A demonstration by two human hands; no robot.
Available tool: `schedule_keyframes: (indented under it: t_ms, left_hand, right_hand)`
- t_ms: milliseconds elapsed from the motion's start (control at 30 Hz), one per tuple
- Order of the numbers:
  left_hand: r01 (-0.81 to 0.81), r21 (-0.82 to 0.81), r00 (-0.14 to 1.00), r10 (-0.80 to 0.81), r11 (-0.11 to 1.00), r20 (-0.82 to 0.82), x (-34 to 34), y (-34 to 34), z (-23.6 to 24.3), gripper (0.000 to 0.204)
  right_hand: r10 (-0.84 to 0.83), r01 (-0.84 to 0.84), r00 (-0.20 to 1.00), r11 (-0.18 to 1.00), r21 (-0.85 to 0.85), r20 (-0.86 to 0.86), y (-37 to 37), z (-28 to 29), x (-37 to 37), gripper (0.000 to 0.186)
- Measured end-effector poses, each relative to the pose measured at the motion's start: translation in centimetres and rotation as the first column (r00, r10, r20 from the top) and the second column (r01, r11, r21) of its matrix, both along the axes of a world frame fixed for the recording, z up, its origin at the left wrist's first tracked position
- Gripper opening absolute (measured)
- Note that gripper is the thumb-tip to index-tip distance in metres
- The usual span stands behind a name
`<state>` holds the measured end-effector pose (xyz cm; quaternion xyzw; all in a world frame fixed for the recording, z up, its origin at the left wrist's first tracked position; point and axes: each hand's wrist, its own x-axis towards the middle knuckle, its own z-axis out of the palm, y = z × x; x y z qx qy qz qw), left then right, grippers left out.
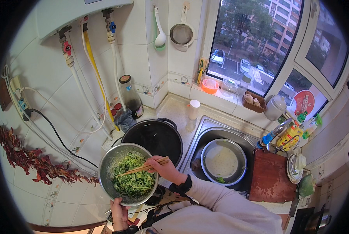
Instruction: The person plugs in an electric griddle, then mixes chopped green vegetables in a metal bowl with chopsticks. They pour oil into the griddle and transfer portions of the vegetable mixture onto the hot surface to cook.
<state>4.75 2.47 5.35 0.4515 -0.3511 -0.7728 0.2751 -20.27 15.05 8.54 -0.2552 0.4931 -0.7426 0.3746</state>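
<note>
My left hand (119, 213) grips the near rim of a steel mixing bowl (106, 169), which tilts a little toward me. Chopped leafy greens (132, 185) fill much of it, with pale flour-like bits clinging to them and to the bowl's wall. In my right hand (163, 170) is a pair of wooden chopsticks (137, 170), their tips down among the greens. Just behind the bowl stands a large black pot (155, 136), partly covered by the bowl's far edge. The fingertips of my left hand are hidden under the bowl.
To the right, a steel basin (221, 159) of cloudy water sits in the sink (201, 136). A wet wooden cutting board (272, 177) lies beside it, near the faucet (274, 132). A white-capped container (193, 110) stands behind the sink. Dried chilies (34, 160) hang at left.
</note>
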Motion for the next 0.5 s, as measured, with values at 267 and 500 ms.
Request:
schedule_keyframes:
  t_ms: [267, 500]
  left_hand:
    - [0.016, 0.053, 1.0, -0.017, 0.998, 0.021, 0.5, -0.1, -0.5, 0.025]
    - [0.091, -0.002, 0.996, -0.091, 0.996, -0.007, -0.3, 0.3, 1.1, 0.052]
  right_hand:
    - [0.002, 0.004, 0.996, 0.997, 0.073, -0.084, 0.1, -0.3, -0.2, 0.02]
    - [-0.092, 0.094, 0.995, 0.994, 0.062, -0.046, 0.5, 1.4, 0.3, 0.025]
